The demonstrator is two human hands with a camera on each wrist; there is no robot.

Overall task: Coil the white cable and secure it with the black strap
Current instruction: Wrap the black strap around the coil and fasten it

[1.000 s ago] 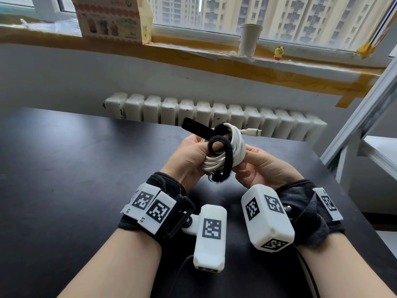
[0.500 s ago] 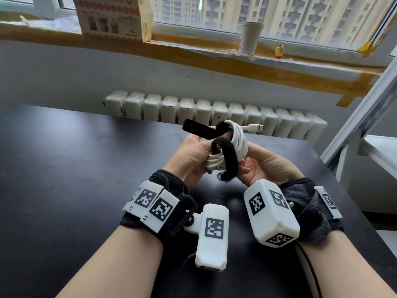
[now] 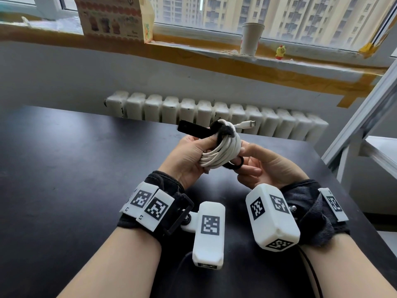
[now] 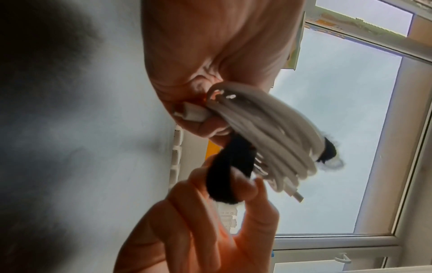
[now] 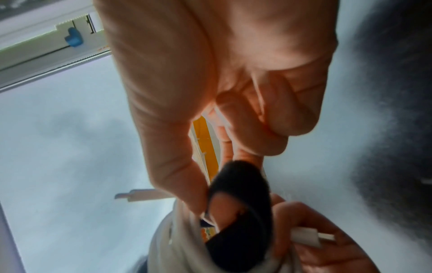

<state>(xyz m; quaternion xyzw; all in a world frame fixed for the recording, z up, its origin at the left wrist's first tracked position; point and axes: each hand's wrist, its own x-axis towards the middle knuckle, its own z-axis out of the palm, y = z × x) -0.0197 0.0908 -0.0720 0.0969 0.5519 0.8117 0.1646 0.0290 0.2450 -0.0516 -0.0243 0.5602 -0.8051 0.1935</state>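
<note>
The white cable (image 3: 221,153) is wound into a tight bundle, held above the black table (image 3: 64,168). My left hand (image 3: 189,155) grips the bundle (image 4: 268,133) from the left, its fingers curled round the loops. One plug end (image 3: 247,125) sticks out to the far right. The black strap (image 3: 193,130) crosses the top of the bundle, its stiff end jutting left. Its other end (image 3: 236,164) loops under the bundle to the right, where my right hand (image 3: 253,160) pinches it (image 4: 224,186) (image 5: 243,184) between thumb and fingers.
A white radiator (image 3: 214,112) runs behind the table's far edge. On the windowsill stand a cardboard box (image 3: 113,16), a paper cup (image 3: 250,38) and a small yellow figure (image 3: 280,52). A metal frame (image 3: 365,125) stands at the right.
The strap's loop sat over the front of the bundle before; now my right hand has pulled it down and to the right, under the bundle. The bundle has tilted slightly.
</note>
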